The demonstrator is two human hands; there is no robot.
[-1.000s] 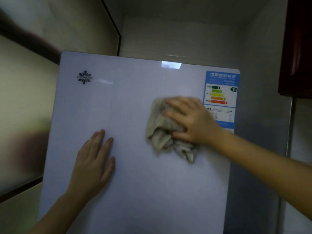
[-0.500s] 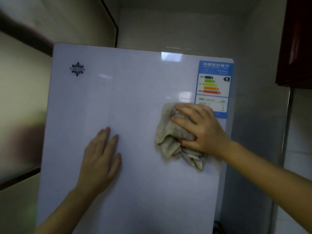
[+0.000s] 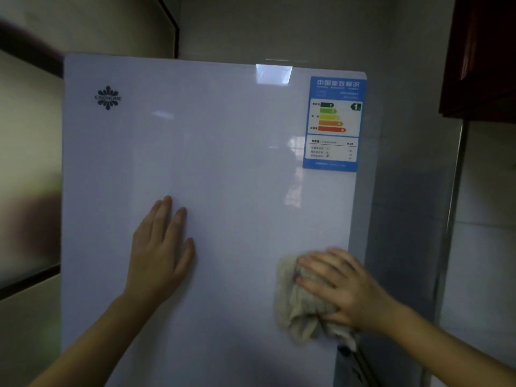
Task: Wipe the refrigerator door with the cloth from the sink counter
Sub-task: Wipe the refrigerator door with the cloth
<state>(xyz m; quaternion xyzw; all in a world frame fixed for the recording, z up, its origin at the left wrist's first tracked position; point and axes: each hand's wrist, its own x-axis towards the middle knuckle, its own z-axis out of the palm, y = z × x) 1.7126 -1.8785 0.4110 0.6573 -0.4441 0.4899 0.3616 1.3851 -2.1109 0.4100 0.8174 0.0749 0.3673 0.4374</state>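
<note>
Against the glossy refrigerator door (image 3: pixel 223 163), the right hand (image 3: pixel 343 289) presses a soft, limp, bunched cloth (image 3: pixel 293 308) under spread fingers, best held palm-flat, while the left hand (image 3: pixel 159 252) lies open, bracing.

Pale door, beige cloth, bright label

The refrigerator door (image 3: pixel 223 163) is showing glossy pale lavender-white; its logo (image 3: pixel 108 97) is dark, flower-shaped. The cloth (image 3: pixel 290 300) is looking mottled beige. The far-right energy label (image 3: pixel 333 124) is displaying blue borders with green, yellow, orange and red bars.
</note>
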